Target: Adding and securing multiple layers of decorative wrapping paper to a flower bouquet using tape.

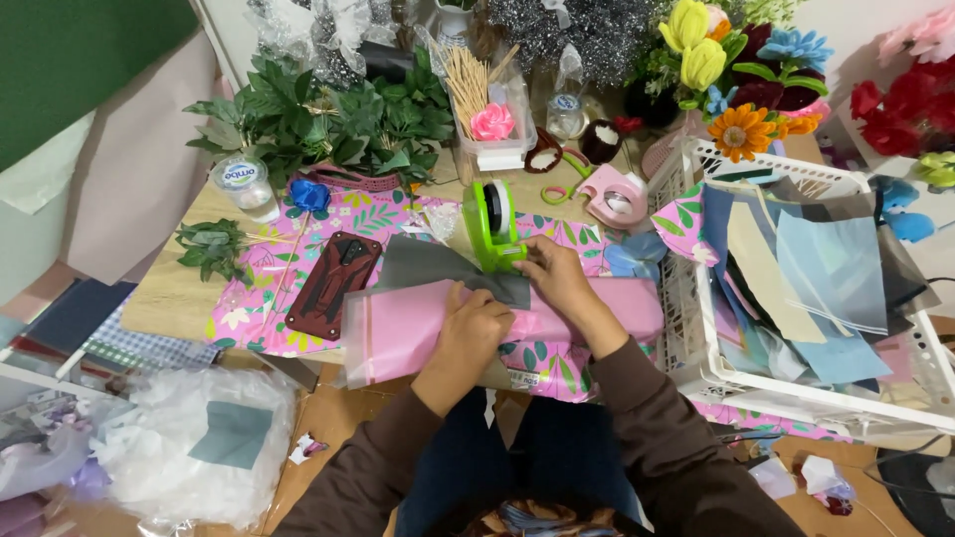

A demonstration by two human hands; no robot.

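Pink paper sheet (418, 333) under two hands (473, 333) (559, 283).

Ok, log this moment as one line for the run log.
left hand: pressing pink wrapping sheet | right hand: on grey sheet, beside green tape dispenser | white basket: at right

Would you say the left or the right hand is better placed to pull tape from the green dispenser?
Probably the right hand: it lies just below the green tape dispenser, while the left hand presses the pink paper.
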